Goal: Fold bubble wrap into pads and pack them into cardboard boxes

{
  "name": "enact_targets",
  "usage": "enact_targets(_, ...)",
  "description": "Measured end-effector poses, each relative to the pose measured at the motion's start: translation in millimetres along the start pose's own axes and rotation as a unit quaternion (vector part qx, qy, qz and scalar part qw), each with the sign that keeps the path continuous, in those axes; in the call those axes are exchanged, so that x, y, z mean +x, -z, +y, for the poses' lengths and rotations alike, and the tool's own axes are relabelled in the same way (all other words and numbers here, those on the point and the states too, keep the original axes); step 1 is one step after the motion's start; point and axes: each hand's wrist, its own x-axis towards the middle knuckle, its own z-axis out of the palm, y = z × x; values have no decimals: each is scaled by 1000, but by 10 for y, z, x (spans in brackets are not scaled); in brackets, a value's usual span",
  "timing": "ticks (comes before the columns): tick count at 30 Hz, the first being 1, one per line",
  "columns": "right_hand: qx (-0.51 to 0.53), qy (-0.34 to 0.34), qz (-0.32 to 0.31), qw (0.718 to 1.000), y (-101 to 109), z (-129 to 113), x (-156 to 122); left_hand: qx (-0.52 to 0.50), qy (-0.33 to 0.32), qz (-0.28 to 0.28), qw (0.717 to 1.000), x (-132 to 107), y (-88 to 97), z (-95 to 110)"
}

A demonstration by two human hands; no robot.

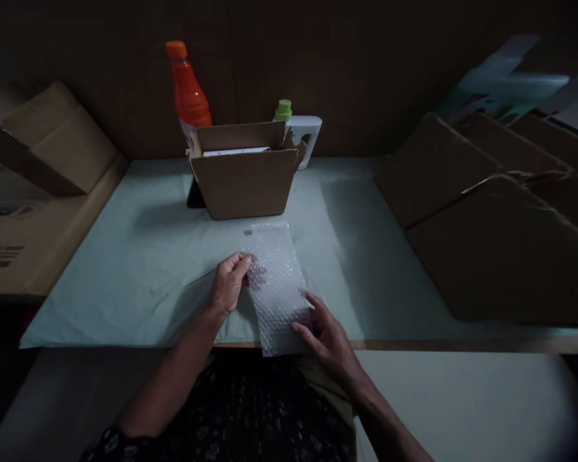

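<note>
A clear, rectangular piece of bubble wrap [277, 282] is held tilted over the near edge of the table. My left hand [230, 280] pinches its left edge between thumb and fingers, and some of those fingers show through the plastic from behind. On the right side, my right hand [325, 333] grips the lower edge, thumb on the front face and index finger along the border; its other fingers are partly hidden. Just beyond the wrap stands an open cardboard box [245, 186] with a flat white item [236, 152] showing inside.
A light green cloth [351, 256] covers the table. Behind the small box stand an orange-red bottle [190, 93] and a white bottle with a green cap [283, 110]. Large open cartons flank the table at left [67, 141] and right [501, 256]; a blurred translucent object [510, 83] tops the right one.
</note>
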Motion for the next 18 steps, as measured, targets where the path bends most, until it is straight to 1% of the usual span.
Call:
enact_targets(2,-21,-7,29,999,8,21,-74,76,-42,7,996,81,-25,6)
enact_targets(4,-51,-7,58,997,70,12,-83,148,-76,12,986,173,-61,22)
enact_targets(6,-82,-3,73,994,130,-5,-44,216,-103,20,971,266,-112,40)
enact_targets(8,-106,0,75,992,152,-9,22,277,-120,29,953,352,-165,52)
enact_targets(10,-130,-2,71,989,140,7,93,335,-125,35,933,416,-205,51)
enact_targets(12,-166,-2,55,985,115,37,153,390,-121,38,912,449,-225,38)
enact_targets(15,-229,7,22,973,96,84,213,455,-109,35,883,449,-229,14)
enact_targets(18,-274,15,-3,962,123,101,238,496,-101,32,862,427,-225,3)
